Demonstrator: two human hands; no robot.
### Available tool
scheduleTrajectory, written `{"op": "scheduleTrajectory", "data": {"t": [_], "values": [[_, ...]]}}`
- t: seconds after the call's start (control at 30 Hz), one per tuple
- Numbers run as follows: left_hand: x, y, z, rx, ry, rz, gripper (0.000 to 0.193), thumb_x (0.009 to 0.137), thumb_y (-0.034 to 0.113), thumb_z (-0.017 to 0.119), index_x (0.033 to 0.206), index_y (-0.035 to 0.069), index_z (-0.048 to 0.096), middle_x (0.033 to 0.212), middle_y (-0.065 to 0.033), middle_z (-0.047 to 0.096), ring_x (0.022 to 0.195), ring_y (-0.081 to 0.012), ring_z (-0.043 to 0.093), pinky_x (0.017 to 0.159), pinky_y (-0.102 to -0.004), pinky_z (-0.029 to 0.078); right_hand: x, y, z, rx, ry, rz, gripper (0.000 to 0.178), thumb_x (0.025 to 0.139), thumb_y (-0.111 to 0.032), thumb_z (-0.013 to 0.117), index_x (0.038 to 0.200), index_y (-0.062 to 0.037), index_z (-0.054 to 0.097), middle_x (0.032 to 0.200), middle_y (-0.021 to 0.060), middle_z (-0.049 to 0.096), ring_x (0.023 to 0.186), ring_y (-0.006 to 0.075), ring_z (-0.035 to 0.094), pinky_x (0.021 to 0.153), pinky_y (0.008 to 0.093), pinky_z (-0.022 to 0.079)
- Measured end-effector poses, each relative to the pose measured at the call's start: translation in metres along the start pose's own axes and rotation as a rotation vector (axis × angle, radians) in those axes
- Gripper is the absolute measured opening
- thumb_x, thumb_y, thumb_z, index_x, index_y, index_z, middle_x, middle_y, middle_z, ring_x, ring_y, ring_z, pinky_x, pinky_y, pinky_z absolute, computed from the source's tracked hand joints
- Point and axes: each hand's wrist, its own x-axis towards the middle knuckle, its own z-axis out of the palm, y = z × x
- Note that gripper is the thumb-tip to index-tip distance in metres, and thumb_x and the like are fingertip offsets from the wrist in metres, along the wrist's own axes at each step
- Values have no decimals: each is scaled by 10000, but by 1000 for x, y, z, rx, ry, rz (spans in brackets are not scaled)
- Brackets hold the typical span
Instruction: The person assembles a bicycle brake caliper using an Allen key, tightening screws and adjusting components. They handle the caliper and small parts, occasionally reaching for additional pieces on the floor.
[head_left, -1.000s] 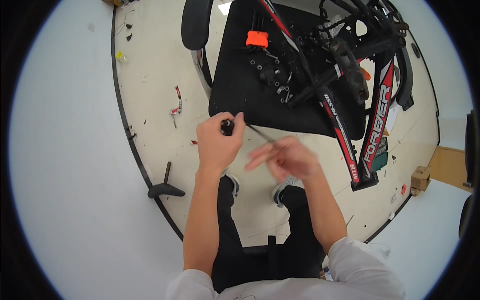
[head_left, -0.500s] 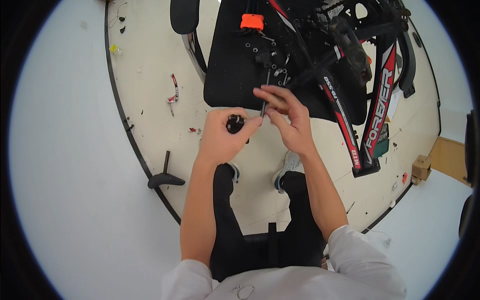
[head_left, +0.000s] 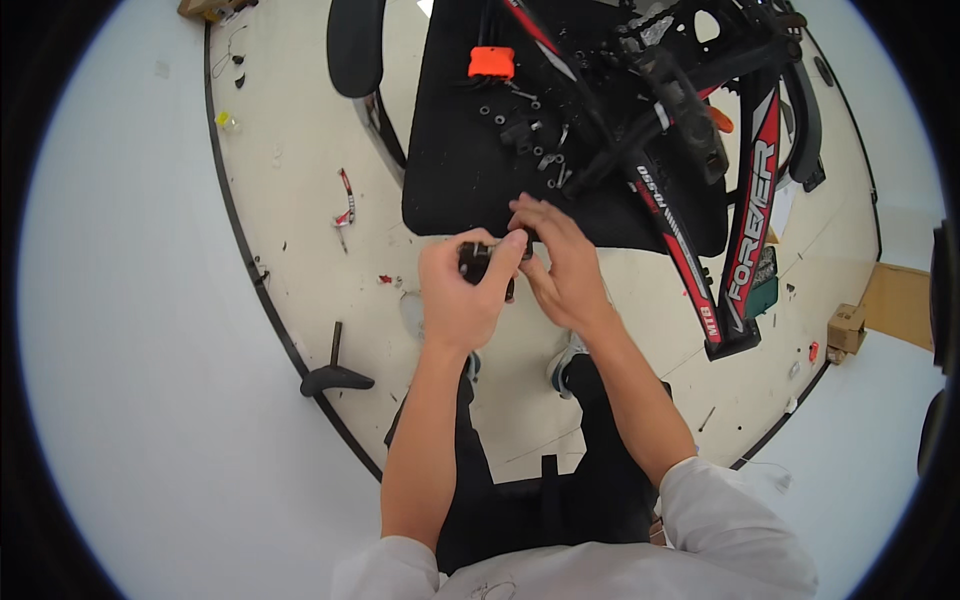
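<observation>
In front of the black chair seat (head_left: 460, 190), my left hand (head_left: 455, 305) is closed around a small black bicycle part (head_left: 474, 262), its thumb pressed along the top. Much of that part is covered by the fingers. My right hand (head_left: 568, 270) meets it from the other side, with its fingers curled over and the thumb below the part's dark right end. What the right fingers pinch is hidden. A bicycle frame (head_left: 755, 215), black, red and white, lies across the chair to the right. Loose nuts and bolts (head_left: 550, 165) are scattered on the seat just beyond my hands.
An orange block-like piece (head_left: 492, 63) sits on the seat's far left. On the floor at left are a saddle with its post (head_left: 337, 376) and a red-and-black piece (head_left: 345, 205). A cardboard box (head_left: 845, 328) stands at far right. The chair's armrest (head_left: 355, 45) rises at upper left.
A thin dark rod stood between my hands earlier; now it no longer shows. My right hand has come down and left against the black part, and the left thumb has shifted onto its top.
</observation>
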Motion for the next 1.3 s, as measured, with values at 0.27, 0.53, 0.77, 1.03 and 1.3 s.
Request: {"op": "scheduleTrajectory", "data": {"t": [0.27, 0.53, 0.77, 1.03, 1.3], "values": [[-3, -12, 16, -97, 70, -112, 340, 898, 203, 674, 650, 15, 537, 523, -19, 482, 351, -78, 420, 370, -234, 363, -11, -3, 3, 15, 14, 138, 184, 849, -216, 630, 827, -34, 643, 740, 132, 647, 732, 331, 628, 677, 416, 490], [16, -9, 11, -224, -92, -158, 325, 903, 245, 660, 681, 30, 558, 532, -36, 527, 397, -90, 476, 394, -224, 356, 1, 6, -8, 108, 51, 228, 226, 822, -239, 686, 864, -17, 687, 856, 120, 683, 817, 306, 633, 711, 375, 493], [13, -6, 12, -281, -70, -93, 209, 919, 236, 601, 879, 37, 549, 661, -64, 576, 479, -123, 530, 495, -261, 448, 0, 6, -11, 129, 70, 200, 237, 853, -232, 670, 902, 0, 684, 873, 118, 683, 850, 309, 631, 763, 372, 483], [19, -4, 2, -361, 123, -343, 367, 926, 398, 571, 718, 149, 400, 523, -13, 429, 397, -117, 368, 539, -303, 441, -2, -6, -13, 319, -2, 358, 200, 907, -141, 612, 883, 51, 663, 741, 116, 656, 684, 161, 632, 651, 281, 484], [29, -13, -2, -267, 235, -279, 362, 913, 306, 624, 682, 110, 425, 541, -27, 458, 412, -104, 375, 454, -247, 367, -5, 0, 3, 254, -227, 289, 226, 908, -185, 597, 861, 32, 640, 758, 144, 651, 675, 237, 635, 624, 333, 488]]}}
